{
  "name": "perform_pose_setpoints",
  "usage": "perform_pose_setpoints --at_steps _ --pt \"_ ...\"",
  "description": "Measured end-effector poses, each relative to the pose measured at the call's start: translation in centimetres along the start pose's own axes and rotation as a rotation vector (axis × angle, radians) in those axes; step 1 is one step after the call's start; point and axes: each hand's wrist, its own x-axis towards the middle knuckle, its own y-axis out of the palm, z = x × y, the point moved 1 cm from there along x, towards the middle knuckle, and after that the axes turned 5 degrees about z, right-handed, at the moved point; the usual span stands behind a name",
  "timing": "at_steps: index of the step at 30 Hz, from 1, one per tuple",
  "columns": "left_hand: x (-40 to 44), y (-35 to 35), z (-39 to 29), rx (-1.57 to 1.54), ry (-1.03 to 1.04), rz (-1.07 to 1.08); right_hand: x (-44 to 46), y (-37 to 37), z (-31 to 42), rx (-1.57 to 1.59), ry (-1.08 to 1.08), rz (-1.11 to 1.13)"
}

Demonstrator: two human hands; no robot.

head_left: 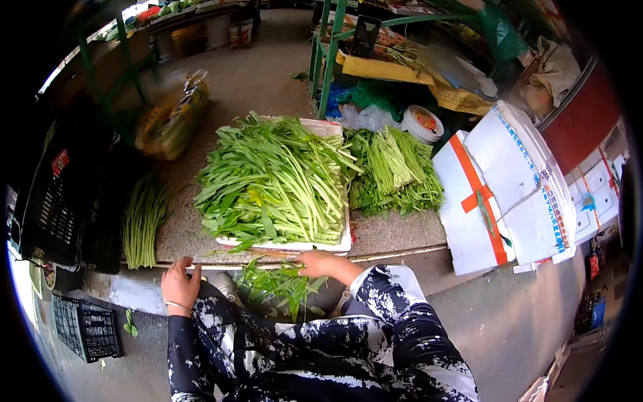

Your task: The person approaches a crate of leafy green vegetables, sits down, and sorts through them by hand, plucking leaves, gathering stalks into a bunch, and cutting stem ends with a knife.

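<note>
The heap of leafy greens [274, 184] lay in a shallow white tray [345, 231] on the speckled counter [402, 231], directly before the person, leaves mostly to the left, stems to the right, and some foliage hanging over the left side and front rim. Loose sprigs [278, 285] were found just below the counter's front edge, between the two hands. The right hand [315, 263] was at the stem end of these sprigs, its grip drawn in; whether it was fully closed on a stem could not be told. The left hand [179, 287] was near the front edge, well apart from the heap, its grip loosely spread with nothing seen in it. To the right of the tray, touching or nearly so, bundled greens [395, 157] were stacked on more foliage. A white box [529, 201] with orange tape [492, 221] stood beyond them, tilted, blocking the counter's right end. Behind the bundles sat a lidded white tub [423, 124], below a yellow-edged shelf [388, 70] by a green frame [328, 63]. On the left, a bunch of long stems [142, 228] lay beside a black crate [50, 194], which closed off that side. A second, dark crate [86, 329] stood on the floor [415, 315], near a stray leaf [130, 323].
</note>
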Motion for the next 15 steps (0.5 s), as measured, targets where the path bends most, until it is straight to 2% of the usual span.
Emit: perform_pose_setpoints --at_steps 3,5,7,9,11,13,15 --pt "-0.8 0.0 0.7 -0.002 0.025 0.003 1.5 3.2 -1.4 -0.025 0.045 -0.047" --pt "-1.9 -0.5 -0.3 -0.199 0.077 -0.043 1.6 3.9 -2.4 -0.019 -0.055 -0.136" --pt "-3.4 -1.5 -2.5 -0.463 0.033 0.104 0.6 4.2 -3.1 0.133 -0.07 -0.237" --pt "-4.4 -0.4 -3.3 -0.713 0.119 0.166 -0.7 3.9 -3.3 0.285 -0.027 -0.341" --pt "-4.8 1.5 -4.0 -0.973 0.046 0.35 0.1 3.8 -4.8 0.472 0.0 -0.444" --pt "-4.8 4.9 -3.8 -1.103 0.01 0.485 0.4 3.2 -5.2 0.547 0.079 -0.576" --pt "-4.6 6.4 -4.4 -1.035 -0.06 0.69 1.3 3.0 -4.4 0.523 0.142 -0.64"
